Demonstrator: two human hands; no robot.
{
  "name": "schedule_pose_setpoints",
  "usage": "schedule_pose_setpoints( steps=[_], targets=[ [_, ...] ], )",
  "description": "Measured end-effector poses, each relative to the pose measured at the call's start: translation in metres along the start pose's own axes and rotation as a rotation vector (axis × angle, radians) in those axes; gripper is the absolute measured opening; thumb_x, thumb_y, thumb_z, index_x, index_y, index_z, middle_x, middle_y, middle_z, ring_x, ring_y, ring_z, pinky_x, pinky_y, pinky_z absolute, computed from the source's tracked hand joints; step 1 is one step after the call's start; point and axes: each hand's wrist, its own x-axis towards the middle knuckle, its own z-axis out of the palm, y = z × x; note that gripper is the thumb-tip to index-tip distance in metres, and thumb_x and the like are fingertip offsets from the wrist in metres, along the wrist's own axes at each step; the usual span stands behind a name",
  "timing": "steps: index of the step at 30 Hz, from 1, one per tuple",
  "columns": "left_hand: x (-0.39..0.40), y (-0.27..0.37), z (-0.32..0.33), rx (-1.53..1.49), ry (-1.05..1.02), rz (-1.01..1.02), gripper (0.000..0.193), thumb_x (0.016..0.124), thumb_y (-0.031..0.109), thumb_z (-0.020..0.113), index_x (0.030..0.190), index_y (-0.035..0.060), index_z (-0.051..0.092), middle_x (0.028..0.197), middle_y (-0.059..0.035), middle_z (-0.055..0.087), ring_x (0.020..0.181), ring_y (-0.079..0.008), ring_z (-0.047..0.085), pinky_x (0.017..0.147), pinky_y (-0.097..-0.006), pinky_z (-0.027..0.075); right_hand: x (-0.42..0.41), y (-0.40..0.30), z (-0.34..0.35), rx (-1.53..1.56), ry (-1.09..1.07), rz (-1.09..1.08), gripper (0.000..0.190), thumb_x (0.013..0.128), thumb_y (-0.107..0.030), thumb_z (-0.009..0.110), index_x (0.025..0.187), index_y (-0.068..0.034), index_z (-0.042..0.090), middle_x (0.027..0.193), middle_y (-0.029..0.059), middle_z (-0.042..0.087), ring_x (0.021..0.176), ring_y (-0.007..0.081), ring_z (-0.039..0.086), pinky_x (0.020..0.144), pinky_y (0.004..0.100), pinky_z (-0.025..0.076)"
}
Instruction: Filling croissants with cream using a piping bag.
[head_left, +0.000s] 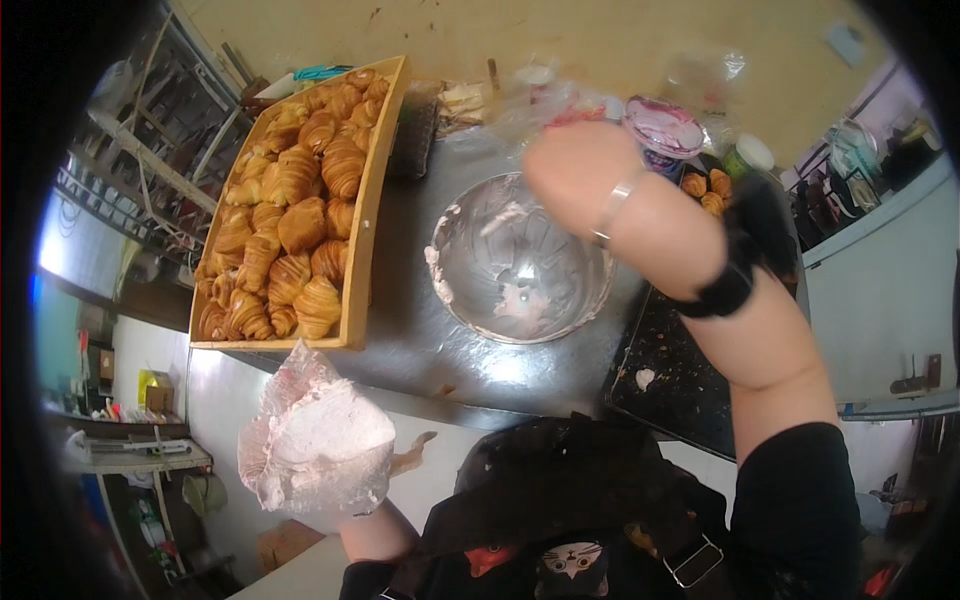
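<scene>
A clear plastic bag (319, 442) filled with pale pink cream is held up at the lower left. My left wrist (375, 529) runs in under it, and the bag covers my left hand. My right hand (581, 169) reaches over the right rim of a steel mixing bowl (517, 315). Its back faces me and hides the fingers, so any grasp cannot be made out. Streaks of the same cream cling to the bowl's wall and rim. Beyond that hand stands a tub with a pink-smeared lid (664, 127).
A wooden tray (360, 262) piled with croissants (292, 172) stands left of the bowl on the dark worktop (405, 352). Crumbs dot a black baking tray (675, 375) at the right. Plastic wrapping (517, 112) lies along the wall, near several small pastries (709, 191).
</scene>
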Motion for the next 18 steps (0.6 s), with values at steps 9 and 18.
schedule_pose_setpoints(
  steps=[9, 18],
  targets=[
    [-0.014, 0.028, -0.006, 0.015, 0.073, 0.128, 0.042, 0.085, 0.030, 0.047, 0.113, -0.0019, 0.047, 0.108, -0.0150, 0.055, 0.095, -0.0246, 0.057, 0.083, -0.0390, 0.048, 0.051, -0.019, 0.060, -0.101, -0.446, -0.299, 0.018, 0.072, -0.011, 0.057, 0.085, -0.004, 0.068, 0.088, 0.0136, 0.065, 0.084, 0.0291, 0.063, 0.070, 0.0379, 0.051],
    [-0.008, 0.016, 0.001, 0.014, 0.074, 0.137, 0.043, 0.084, 0.030, 0.048, 0.113, -0.0022, 0.048, 0.107, -0.0155, 0.055, 0.094, -0.0250, 0.057, 0.083, -0.0393, 0.048, 0.040, -0.051, 0.063, -0.047, -0.533, -0.388, 0.018, 0.073, -0.012, 0.056, 0.084, -0.005, 0.068, 0.080, 0.0131, 0.065, 0.080, 0.0283, 0.064, 0.068, 0.0391, 0.050]
  ],
)
